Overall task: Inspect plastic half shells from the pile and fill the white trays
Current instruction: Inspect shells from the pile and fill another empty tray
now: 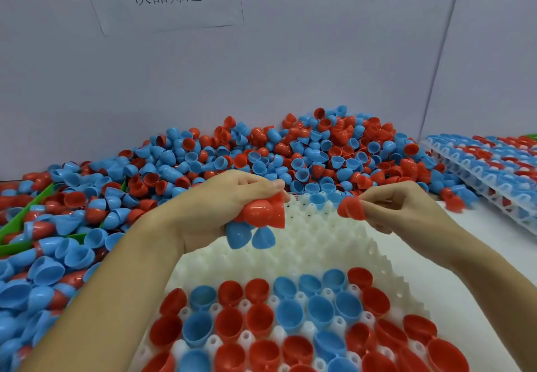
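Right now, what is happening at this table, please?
A person is sorting red and blue plastic half shells from the big pile into a white dimpled plastic tray. The left hand grips a bunch of red and blue shells. The right hand pinches one red shell above the tray. The tray's near rows are filled; its middle is bare.
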`<state>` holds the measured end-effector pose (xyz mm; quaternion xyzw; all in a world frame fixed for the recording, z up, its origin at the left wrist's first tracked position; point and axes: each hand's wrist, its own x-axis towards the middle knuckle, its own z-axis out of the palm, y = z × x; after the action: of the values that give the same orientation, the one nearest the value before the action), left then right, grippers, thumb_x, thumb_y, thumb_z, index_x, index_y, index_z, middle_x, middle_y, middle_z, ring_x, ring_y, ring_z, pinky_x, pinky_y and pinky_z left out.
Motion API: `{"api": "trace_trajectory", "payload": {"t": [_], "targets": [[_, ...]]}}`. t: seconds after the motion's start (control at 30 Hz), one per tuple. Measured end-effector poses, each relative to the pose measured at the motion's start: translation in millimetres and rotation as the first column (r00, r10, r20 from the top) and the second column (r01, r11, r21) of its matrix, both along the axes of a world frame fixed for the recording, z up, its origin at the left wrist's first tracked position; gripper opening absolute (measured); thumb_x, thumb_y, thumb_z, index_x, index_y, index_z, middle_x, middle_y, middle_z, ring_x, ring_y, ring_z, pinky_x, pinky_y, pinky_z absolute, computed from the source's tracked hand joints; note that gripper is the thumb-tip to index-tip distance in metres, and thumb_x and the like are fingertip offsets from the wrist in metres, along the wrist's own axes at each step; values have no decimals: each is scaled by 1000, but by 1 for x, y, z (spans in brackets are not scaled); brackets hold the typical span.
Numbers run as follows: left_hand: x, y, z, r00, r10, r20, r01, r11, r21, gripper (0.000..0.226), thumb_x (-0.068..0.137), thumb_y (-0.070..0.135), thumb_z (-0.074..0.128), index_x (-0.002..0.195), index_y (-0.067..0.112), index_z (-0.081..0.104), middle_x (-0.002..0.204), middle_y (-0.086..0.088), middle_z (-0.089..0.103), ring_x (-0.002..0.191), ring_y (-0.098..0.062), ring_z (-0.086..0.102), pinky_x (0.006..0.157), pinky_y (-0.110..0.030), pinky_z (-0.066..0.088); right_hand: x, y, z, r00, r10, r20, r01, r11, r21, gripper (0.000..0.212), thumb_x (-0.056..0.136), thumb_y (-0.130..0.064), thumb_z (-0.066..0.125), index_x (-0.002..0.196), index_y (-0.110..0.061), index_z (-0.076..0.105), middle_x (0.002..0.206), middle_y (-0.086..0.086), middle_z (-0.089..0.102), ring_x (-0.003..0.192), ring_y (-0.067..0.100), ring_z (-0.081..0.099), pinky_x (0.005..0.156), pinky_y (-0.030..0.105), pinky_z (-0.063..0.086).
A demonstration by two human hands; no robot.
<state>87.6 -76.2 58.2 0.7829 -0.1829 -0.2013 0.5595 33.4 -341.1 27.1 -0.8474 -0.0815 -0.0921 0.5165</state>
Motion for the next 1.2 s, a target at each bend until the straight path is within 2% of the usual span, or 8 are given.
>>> {"api": "trace_trajectory", "payload": {"t": [0.2, 0.33, 0.47, 0.57, 0.7, 0.83, 0.93, 1.2], "targets": [[0, 6, 4, 999, 34, -1, -34, 999, -38, 45, 68, 54, 66, 94, 20, 80, 96, -1, 74, 78, -11, 64, 67, -24, 53, 1, -14, 3, 988, -80, -132, 78, 997, -19, 25, 62, -45, 77, 85, -36, 81, 66, 15, 65, 47, 7, 44, 46, 14, 39], [2, 7, 4, 999, 52, -8, -52, 998, -42, 43, 71, 52, 66, 97, 20, 80, 89, 4, 74, 76, -11, 64, 67, -24, 54, 2, -17, 3, 982, -98, -164, 96, 995, -20, 28, 55, -47, 75, 82, -42, 80, 76, 0, 76, 54, 6, 60, 52, 19, 45], [3, 7, 4, 997, 69, -17, -70, 996, -49, 47, 70, 52, 65, 102, 19, 77, 89, 4, 73, 77, -12, 64, 66, -22, 55, 4, -17, -1, 980, -59, -192, 69, 997, 45, 31, 55, -42, 76, 85, -39, 81, 81, 4, 77, 58, 7, 63, 59, 25, 48], [2, 6, 4, 997, 73, -22, -74, 996, -53, 51, 69, 53, 65, 105, 19, 76, 98, -2, 72, 80, -12, 65, 67, -22, 56, 6, -18, -3, 965, -5, -262, 38, 992, 122, 19, 74, -24, 77, 91, -30, 82, 90, 9, 77, 61, 10, 61, 70, 33, 50], [3, 8, 4, 997, 76, -24, -77, 995, -66, 50, 67, 54, 67, 102, 19, 78, 91, 3, 75, 75, -10, 66, 68, -24, 55, 9, -23, -7, 957, 25, -289, 63, 955, 291, 38, 95, 7, 52, 88, -14, 82, 91, 10, 77, 57, 11, 59, 57, 20, 52], [6, 9, 3, 997, 76, -25, -78, 993, -89, 49, 64, 54, 68, 99, 22, 79, 86, 7, 75, 73, -10, 68, 63, -22, 56, 11, -20, -6, 971, 17, -239, 81, 915, 395, 15, 84, -16, 68, 84, -12, 82, 78, 4, 74, 51, 8, 52, 50, 15, 47], [6, 9, 2, 997, 76, -26, -79, 992, -97, 47, 65, 54, 68, 98, 23, 80, 87, 7, 76, 71, -8, 69, 63, -22, 56, 14, -21, -9, 974, -28, -224, 121, 901, 417, 28, 74, -32, 73, 84, -7, 81, 72, 3, 71, 48, 8, 50, 47, 14, 44], [7, 10, 2, 996, 83, -21, -85, 990, -113, 48, 68, 53, 67, 101, 21, 79, 91, 2, 75, 79, -13, 66, 67, -24, 56, 16, -25, -14, 969, -45, -241, 146, 896, 419, 24, 55, -14, 82, 77, -7, 74, 71, 10, 68, 50, 14, 55, 42, 17, 42]]}}
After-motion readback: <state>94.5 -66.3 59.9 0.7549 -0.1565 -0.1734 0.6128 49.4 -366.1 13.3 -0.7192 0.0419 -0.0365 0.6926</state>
